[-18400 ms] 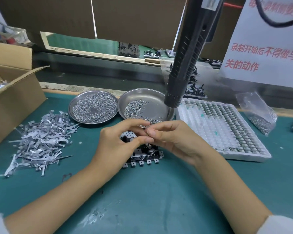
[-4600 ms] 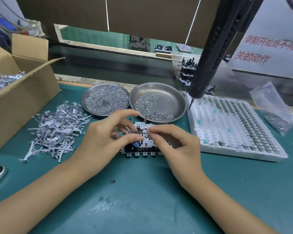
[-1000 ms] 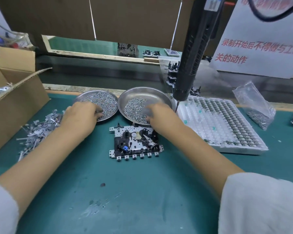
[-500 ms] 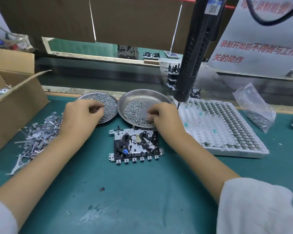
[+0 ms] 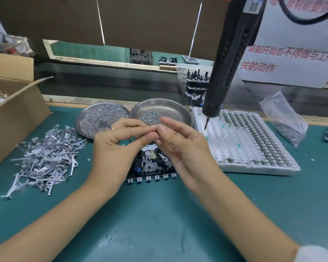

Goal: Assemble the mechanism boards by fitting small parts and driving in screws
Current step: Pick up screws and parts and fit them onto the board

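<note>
Both hands back from round steel screw dishes, now raised together above black-and-silver mechanism board (image 5: pixel 151 163) lying flat on green bench mat (image 5: pixel 159 224). Left hand (image 5: pixel 116 148) fingertips pinched, right hand (image 5: pixel 180 146) fingers curled toward them; anything held too small and blurred to tell. Left dish (image 5: pixel 100 118) full of screws, right dish (image 5: pixel 163 110) part full. Grey stamped metal levers (image 5: pixel 44 159) heaped left beside open cardboard box (image 5: pixel 13 110). White foam parts tray (image 5: pixel 244 144) right. Black electric screwdriver (image 5: pixel 227 59) hangs above, top cut off. White sign (image 5: pixel 292 44), red Chinese writing, partly cropped.
</note>
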